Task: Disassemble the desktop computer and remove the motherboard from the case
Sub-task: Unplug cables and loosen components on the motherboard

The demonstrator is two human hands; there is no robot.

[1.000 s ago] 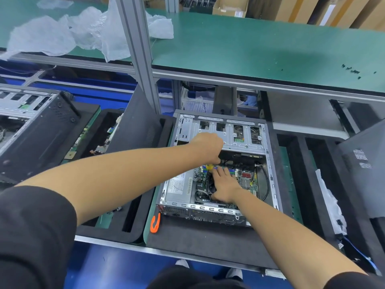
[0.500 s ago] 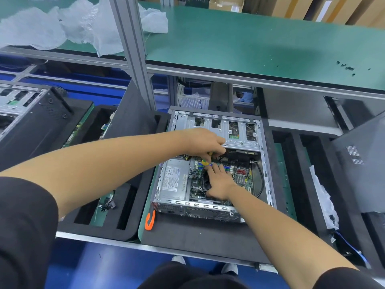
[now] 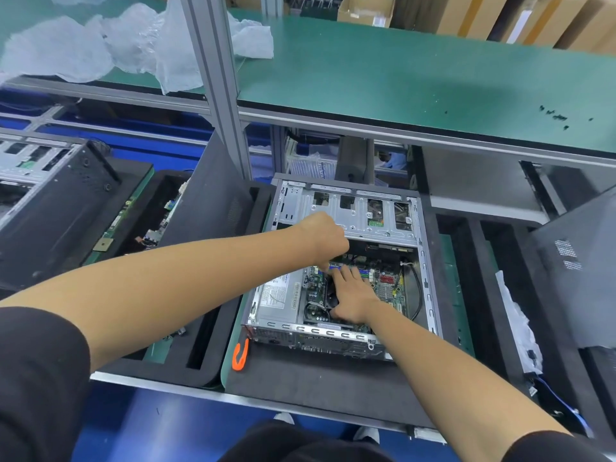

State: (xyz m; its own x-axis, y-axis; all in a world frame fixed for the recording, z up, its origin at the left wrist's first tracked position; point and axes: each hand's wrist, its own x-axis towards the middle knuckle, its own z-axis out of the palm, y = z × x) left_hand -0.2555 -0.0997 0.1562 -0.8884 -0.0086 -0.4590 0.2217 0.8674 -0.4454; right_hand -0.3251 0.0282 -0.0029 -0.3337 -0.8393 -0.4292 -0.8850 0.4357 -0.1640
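The open silver computer case (image 3: 422, 261) lies flat on a black foam mat. Its green motherboard (image 3: 383, 290) shows inside, with the power supply (image 3: 276, 295) to the left and the metal drive cage (image 3: 360, 215) at the far end. My left hand (image 3: 325, 238) is a downward fist over the board's far left corner. It grips a small screwdriver that the fist almost hides. My right hand (image 3: 351, 300) lies flat on the middle of the board with its fingers straight, covering the cooler.
An orange tool (image 3: 240, 356) lies on the mat at the case's near left corner. A second case (image 3: 50, 195) stands at left and a dark side panel (image 3: 576, 271) at right. A post (image 3: 216, 78) and a green shelf (image 3: 400, 78) with loose screws (image 3: 553, 116) overhang the far side.
My left fist has shifted slightly over the board's far left corner, and the tool's yellow part no longer shows beneath it. My right hand stays flat on the board.
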